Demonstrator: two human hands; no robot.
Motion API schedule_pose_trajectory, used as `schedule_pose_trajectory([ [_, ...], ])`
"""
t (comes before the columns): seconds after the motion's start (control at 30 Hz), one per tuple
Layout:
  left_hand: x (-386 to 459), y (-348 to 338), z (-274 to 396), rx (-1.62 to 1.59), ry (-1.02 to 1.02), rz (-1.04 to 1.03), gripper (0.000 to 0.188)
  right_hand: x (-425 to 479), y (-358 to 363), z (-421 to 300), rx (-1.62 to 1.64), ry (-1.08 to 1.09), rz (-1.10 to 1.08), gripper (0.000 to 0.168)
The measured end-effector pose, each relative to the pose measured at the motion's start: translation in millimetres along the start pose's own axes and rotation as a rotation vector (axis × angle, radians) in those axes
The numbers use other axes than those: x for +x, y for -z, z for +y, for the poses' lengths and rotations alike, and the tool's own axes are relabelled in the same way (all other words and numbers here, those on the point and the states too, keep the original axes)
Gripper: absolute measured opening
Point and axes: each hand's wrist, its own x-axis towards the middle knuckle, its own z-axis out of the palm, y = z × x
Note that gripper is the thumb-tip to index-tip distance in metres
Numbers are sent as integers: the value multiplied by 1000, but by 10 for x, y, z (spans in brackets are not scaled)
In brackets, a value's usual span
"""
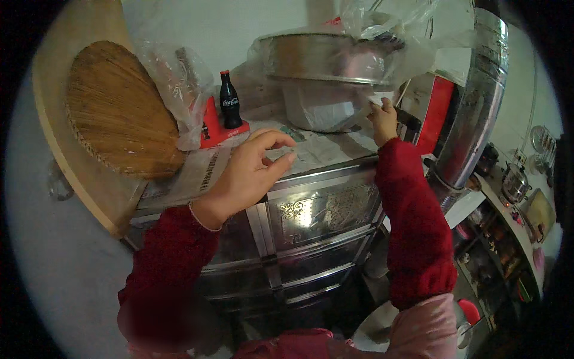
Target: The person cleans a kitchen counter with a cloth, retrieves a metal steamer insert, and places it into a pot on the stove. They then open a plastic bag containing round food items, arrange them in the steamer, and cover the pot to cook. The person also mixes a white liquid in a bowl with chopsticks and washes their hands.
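Note:
My left hand (251, 172) hovers at the front edge of a metal cabinet (323, 211), its fingers apart and curled, holding nothing. Newspaper sheets (179, 179) cover the cabinet's top. My right hand (384, 121) pinches a small white piece (381, 96), perhaps paper or cloth, at the right side of a plastic-wrapped pot (318, 105). A wide metal steamer or pan (314, 58), also under clear plastic, sits on top of that pot. Behind my left hand a dark Coca-Cola bottle (230, 103) stands upright on a red stand (224, 134).
At the left a round wooden board (121, 107) leans beside a clear plastic bag (175, 80). A shiny metal flue pipe (475, 103) rises at the right, near a red panel (435, 112). Farther right, a pot (515, 181) stands on a counter above shelves.

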Motion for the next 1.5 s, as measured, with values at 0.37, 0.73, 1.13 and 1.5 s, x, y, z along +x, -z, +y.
schedule_pose_trajectory([
  [0.37,610,-138,-91,507,-252,339,80,-224,-63,-199,453,-5,178,13],
  [0.73,1843,-22,325,1257,-506,158,118,-230,24,-73,546,21,170,9],
  [1.13,1836,-330,306,1374,-514,274,96,-234,110,44,454,11,205,6],
  [1.5,2148,-687,375,1396,-621,361,68,-366,-21,-183,417,26,208,5],
])
